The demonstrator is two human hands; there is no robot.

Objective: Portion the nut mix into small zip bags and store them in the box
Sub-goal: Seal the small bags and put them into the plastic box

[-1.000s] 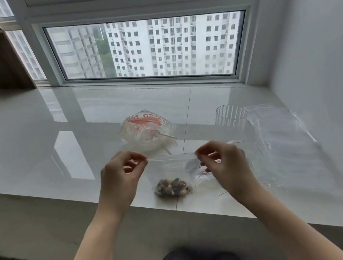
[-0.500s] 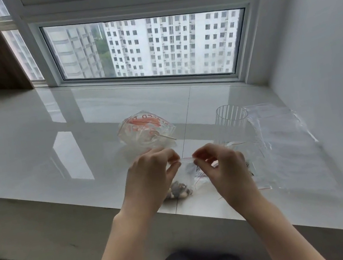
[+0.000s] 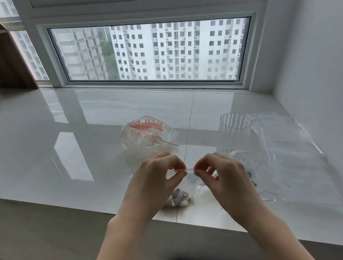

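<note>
Currently on the ledge (image 3: 30, 141), by item:

Small zip bag (image 3: 189, 186): hanging upright from its top strip, which both hands are pinching; its bottom is resting at the ledge's front edge. Nuts (image 3: 179, 198) are sitting bunched in its lower corner, just below the left fingers.

Left hand (image 3: 152, 183): thumb and forefinger are closing on the bag's top strip, the other fingers curling in behind them.

Right hand (image 3: 222, 176): thumb and forefinger are pinching the same strip just beside the left fingertips, a short stretch of seal showing between the two pinches; the remaining fingers are curling loosely.

Large clear bag with red print (image 3: 149, 137): lying crumpled beyond the left fingers, apart from them, something thin sticking out of it toward the right; its contents are too blurred to tell.

Ribbed clear cup (image 3: 235, 132): standing upright just beyond the right fingers, open end up.

Stack of flat clear bags (image 3: 289, 155): lying to the right of the right fingers, reaching toward the wall, thin red lines showing along some edges.

Dark bits (image 3: 250, 175): showing past the right knuckles, partly hidden by that hand; what they are cannot be told.

Window (image 3: 152, 53): standing beyond everything, tower blocks showing through it.
</note>
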